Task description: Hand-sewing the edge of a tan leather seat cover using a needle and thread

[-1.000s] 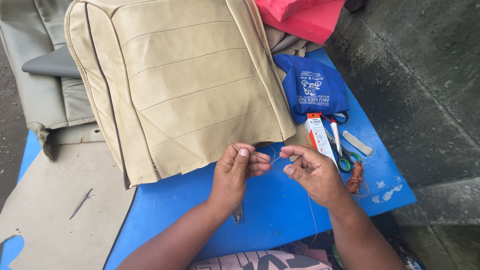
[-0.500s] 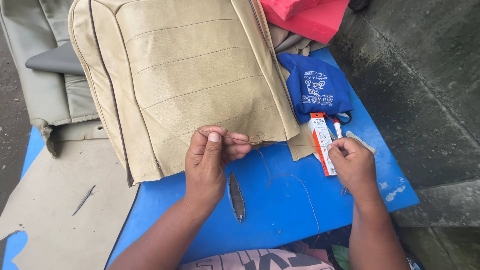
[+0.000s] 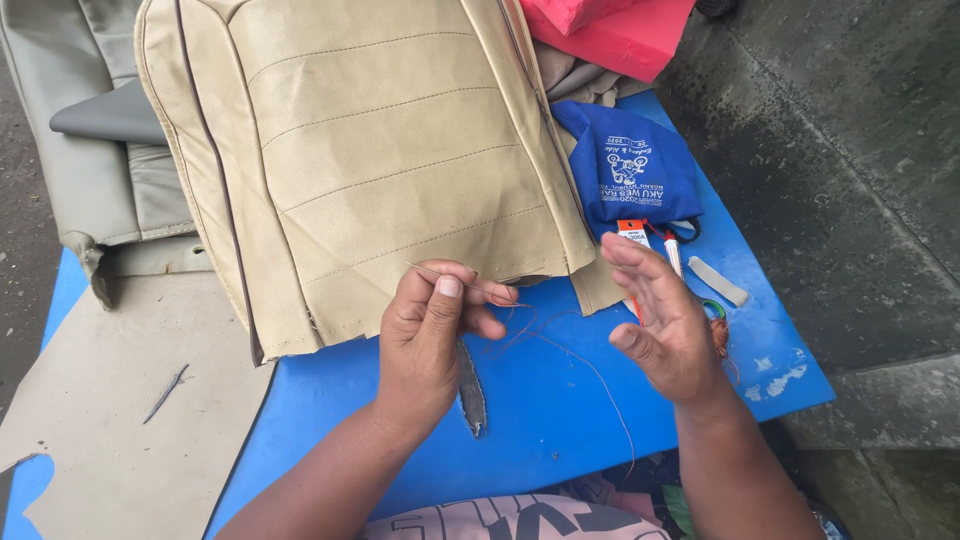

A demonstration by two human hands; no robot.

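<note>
My left hand (image 3: 430,335) pinches a thin needle (image 3: 490,293) just below the lower edge of a beige stitched seat cover (image 3: 380,160). A brownish thread (image 3: 600,380) trails from the needle across the blue table (image 3: 560,420) toward my body. My right hand (image 3: 665,325) hovers to the right of the needle with its fingers spread, holding nothing. A dark, narrow leaf-shaped piece (image 3: 471,388) lies on the table under my left wrist.
A blue cloth bag (image 3: 630,170), an orange-and-white packet (image 3: 632,232), a pen (image 3: 673,252), a white strip (image 3: 716,281) and green-handled scissors (image 3: 713,308) lie at the right. Red foam (image 3: 610,35) is behind. Grey upholstery (image 3: 90,180) and beige sheet (image 3: 100,420) lie left.
My right hand came back from the packet at the right toward the needle and opened its fingers. My left hand kept its hold on the needle near the cover's edge.
</note>
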